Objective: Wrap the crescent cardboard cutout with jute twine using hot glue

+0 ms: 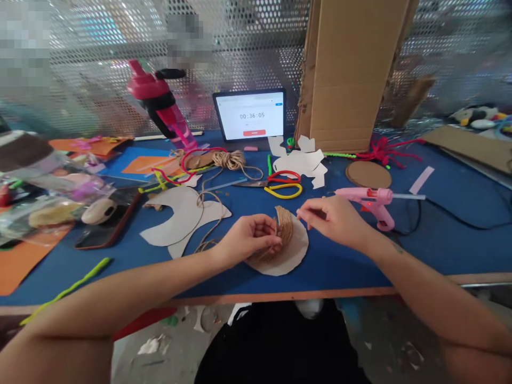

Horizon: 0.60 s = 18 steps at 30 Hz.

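Observation:
A round white card disc (298, 248) lies near the table's front edge, partly covered by rows of brown twine (285, 224). My left hand (260, 234) is over the disc's left side, its fingers curled against the twine. Just right of the disc, my right hand (324, 213) has thumb and forefinger pressed together; anything between them is too small to make out. Behind my right hand lies a pink glue gun (372, 197). Loose twine runs from a bundle (229, 159) down toward my left hand.
Red and yellow scissors (284, 185) lie behind the disc. White paper scraps (302, 162), a cardboard circle (368, 175) and a tablet (252, 117) are farther back. A pink bottle (162, 106) and a phone (108, 221) are at left; a tall cardboard piece (348, 74) stands behind.

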Tool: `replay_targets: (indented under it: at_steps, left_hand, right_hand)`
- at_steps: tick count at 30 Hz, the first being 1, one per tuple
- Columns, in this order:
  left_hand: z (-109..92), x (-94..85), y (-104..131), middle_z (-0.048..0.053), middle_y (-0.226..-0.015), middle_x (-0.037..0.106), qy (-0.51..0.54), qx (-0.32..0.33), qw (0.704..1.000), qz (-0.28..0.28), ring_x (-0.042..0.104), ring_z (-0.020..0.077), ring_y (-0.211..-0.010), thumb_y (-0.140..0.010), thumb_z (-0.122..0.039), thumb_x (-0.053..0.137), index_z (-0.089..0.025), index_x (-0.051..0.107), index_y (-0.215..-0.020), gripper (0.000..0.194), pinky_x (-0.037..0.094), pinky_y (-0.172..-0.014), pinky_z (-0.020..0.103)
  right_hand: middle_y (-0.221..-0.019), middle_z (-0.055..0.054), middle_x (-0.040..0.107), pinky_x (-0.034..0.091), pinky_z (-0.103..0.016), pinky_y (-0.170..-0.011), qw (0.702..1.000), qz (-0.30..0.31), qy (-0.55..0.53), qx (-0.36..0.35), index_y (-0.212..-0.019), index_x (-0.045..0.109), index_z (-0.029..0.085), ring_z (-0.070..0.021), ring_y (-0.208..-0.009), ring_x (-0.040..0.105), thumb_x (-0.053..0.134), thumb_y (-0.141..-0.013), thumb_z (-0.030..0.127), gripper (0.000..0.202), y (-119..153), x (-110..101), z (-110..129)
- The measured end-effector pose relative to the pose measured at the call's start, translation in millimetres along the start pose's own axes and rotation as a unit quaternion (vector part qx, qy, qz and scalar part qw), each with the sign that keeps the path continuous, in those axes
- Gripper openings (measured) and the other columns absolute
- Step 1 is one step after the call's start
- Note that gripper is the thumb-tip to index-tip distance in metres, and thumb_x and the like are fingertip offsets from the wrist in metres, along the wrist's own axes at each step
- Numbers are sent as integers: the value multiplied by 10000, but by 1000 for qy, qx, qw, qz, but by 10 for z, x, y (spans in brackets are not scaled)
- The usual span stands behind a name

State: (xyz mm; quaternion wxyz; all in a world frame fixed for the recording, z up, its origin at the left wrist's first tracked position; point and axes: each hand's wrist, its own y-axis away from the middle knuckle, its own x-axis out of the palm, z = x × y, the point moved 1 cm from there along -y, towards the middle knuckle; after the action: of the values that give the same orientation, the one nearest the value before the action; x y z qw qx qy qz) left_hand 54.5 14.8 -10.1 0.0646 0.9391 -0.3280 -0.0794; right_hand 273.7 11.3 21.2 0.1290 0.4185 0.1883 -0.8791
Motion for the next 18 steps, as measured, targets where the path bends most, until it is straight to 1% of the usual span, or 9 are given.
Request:
replay_targets:
  at_steps: [3, 5, 7, 9, 10, 12, 14, 16, 18]
  left_hand:
    - [77, 32, -141, -1, -709, 645, -37, 26, 999, 16, 641, 121, -632, -796, -314, 681, -147, 560, -841, 210, 527, -613, 230]
    - [83, 2, -161, 8, -730, 650, -81, 56, 995, 16, 621, 117, -647, -817, -277, 658, -149, 603, -822, 139, 516, -636, 235]
    - [80, -36, -144, 20, -767, 665, -120, 99, 988, 23, 626, 138, -747, -830, -234, 641, -157, 644, -803, 82, 521, -760, 276]
    - [79, -58, -106, 37, -872, 697, -170, 173, 969, 45, 629, 183, -976, -847, -186, 614, -169, 658, -813, 58, 472, -969, 342]
    - [80, -59, -83, 55, -980, 703, -218, 225, 948, 55, 598, 206, -1103, -868, -165, 582, -169, 652, -842, 74, 436, -1037, 372]
    - [95, -48, -41, 93, -1199, 653, -313, 290, 902, 72, 511, 238, -1268, -908, -135, 510, -163, 631, -890, 126, 410, -1090, 408]
    - [115, -30, -12, 122, -1333, 572, -384, 316, 863, 86, 453, 254, -1333, -930, -115, 450, -153, 621, -911, 176, 424, -1093, 413]
    - [132, -16, 4, 145, -1360, 547, -420, 335, 838, 98, 422, 254, -1358, -939, -98, 416, -137, 622, -924, 210, 428, -1101, 394]
    - [146, -13, 7, 165, -1348, 554, -429, 351, 825, 106, 403, 244, -1370, -939, -79, 405, -115, 620, -951, 218, 418, -1115, 370]
  right_hand:
    - [-567, 6, 594, 308, -254, -536, 996, 51, 69, -18, -702, 633, 185, -115, -550, 528, 484, -917, 346, 307, 179, -62, 26]
    - [-604, 2, 600, 341, -256, -561, 989, 87, 115, -30, -718, 624, 197, -128, -597, 554, 463, -933, 352, 310, 403, -166, -20]
    - [-596, 16, 582, 366, -246, -553, 987, 83, 136, 11, -693, 595, 209, -116, -573, 545, 463, -942, 383, 331, 691, -308, -139]
    - [-539, 32, 533, 367, -238, -495, 986, 19, 150, 65, -636, 541, 213, -99, -479, 488, 490, -923, 432, 365, 991, -460, -306]
    - [-500, 33, 496, 354, -247, -460, 980, -22, 171, 98, -599, 510, 217, -101, -432, 453, 486, -916, 448, 393, 1123, -526, -400]
    - [-487, 21, 492, 358, -279, -435, 950, -124, 225, 176, -613, 498, 232, -128, -406, 451, 509, -876, 514, 386, 1306, -626, -591]
    - [-582, -8, 549, 424, -315, -489, 924, -203, 243, 216, -719, 514, 243, -173, -484, 523, 552, -829, 553, 332, 1345, -667, -761]
    - [-723, -47, 605, 484, -359, -583, 927, -221, 226, 203, -859, 544, 238, -222, -620, 592, 589, -785, 576, 349, 1241, -653, -901]
    - [-801, -71, 640, 507, -381, -634, 948, -184, 200, 165, -935, 578, 221, -248, -709, 623, 621, -750, 578, 405, 1055, -605, -1000]
